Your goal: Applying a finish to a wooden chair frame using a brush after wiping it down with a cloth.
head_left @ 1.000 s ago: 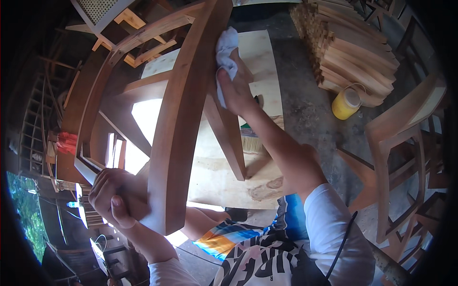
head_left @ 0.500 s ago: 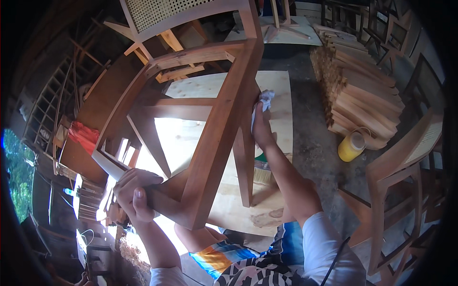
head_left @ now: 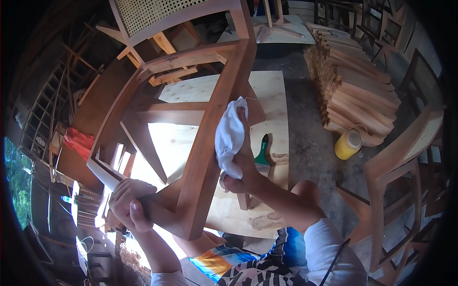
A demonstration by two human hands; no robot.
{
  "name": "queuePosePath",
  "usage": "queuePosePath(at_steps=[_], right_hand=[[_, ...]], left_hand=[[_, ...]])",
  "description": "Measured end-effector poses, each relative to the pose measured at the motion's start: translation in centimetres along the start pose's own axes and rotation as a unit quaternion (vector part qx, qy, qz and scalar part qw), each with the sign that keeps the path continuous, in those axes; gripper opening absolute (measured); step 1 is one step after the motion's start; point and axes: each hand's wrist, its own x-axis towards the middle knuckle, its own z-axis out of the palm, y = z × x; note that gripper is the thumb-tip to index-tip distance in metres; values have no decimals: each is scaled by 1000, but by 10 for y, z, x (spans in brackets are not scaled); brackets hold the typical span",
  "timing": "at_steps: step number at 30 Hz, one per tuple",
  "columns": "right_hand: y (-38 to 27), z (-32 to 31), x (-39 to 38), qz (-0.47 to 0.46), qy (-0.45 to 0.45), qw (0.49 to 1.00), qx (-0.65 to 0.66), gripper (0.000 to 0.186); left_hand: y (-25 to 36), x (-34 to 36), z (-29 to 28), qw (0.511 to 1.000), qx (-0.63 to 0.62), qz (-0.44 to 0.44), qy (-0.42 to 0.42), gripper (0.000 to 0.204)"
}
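A brown wooden chair frame [head_left: 199,157] with a woven cane back stands tilted in front of me, its seat opening bare. My left hand [head_left: 131,202] is wrapped round the front corner of the frame at the lower left. In my right hand [head_left: 243,167] is a white cloth [head_left: 231,136], which lies against the outer face of the right seat rail. Just right of that hand, a green-handled paintbrush [head_left: 262,156] rests on the pale plywood board [head_left: 274,109] under the chair.
A yellow container [head_left: 348,145] with a wire handle stands on the floor, by a long stack of wooden pieces [head_left: 362,90]. Another chair [head_left: 396,176] is at the right. A red cloth [head_left: 78,141] lies on a brown panel at the left.
My right hand has brought the cloth from the chair leg up and nearer along the side rail, where more of it shows. The brush is now uncovered. My left hand keeps its hold.
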Motion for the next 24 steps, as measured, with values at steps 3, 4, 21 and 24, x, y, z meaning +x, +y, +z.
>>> queuePosePath(at_steps=[3, 4, 21, 24], right_hand=[[22, -2, 3, -12, 10, 1000, 18, 67], [44, -10, -2, 40, 7, 999, 36, 70], [22, 9, -1, 238, 26, 929, 283, 64], [-51, 3, 7, -139, 35, 989, -17, 51]], left_hand=[[2, 1, -2, 1000, -2, -3, 2, 56], [2, 2, 3, 1000, -13, -2, 8, 55], [-1, 1, 6, 1000, 2, -4, 13, 57], [3, 2, 6, 1000, -3, 3, 1, 56]])
